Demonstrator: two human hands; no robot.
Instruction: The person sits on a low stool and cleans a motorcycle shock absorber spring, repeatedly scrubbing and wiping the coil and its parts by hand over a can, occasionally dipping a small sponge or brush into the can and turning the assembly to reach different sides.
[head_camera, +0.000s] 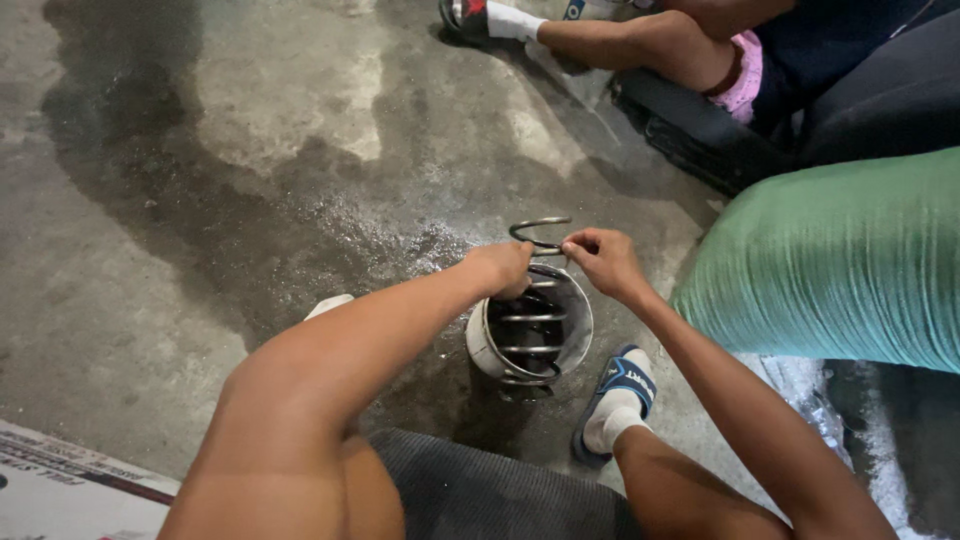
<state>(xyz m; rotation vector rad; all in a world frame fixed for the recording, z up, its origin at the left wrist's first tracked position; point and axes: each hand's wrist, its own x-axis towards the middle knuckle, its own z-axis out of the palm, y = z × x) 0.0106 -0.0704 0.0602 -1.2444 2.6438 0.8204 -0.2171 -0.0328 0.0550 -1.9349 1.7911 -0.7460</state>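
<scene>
I have a dark steel coil spring (532, 310) standing upright inside a white cylindrical sleeve (575, 325), its top coils sticking out above the sleeve's rim, on the floor.

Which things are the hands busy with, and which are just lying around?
Busy with:
- coil spring, held at the top by the left hand and right hand
- white bucket around the spring

Just lying around:
- green sack
- printed cardboard
- another person's leg
- wet concrete floor
</scene>
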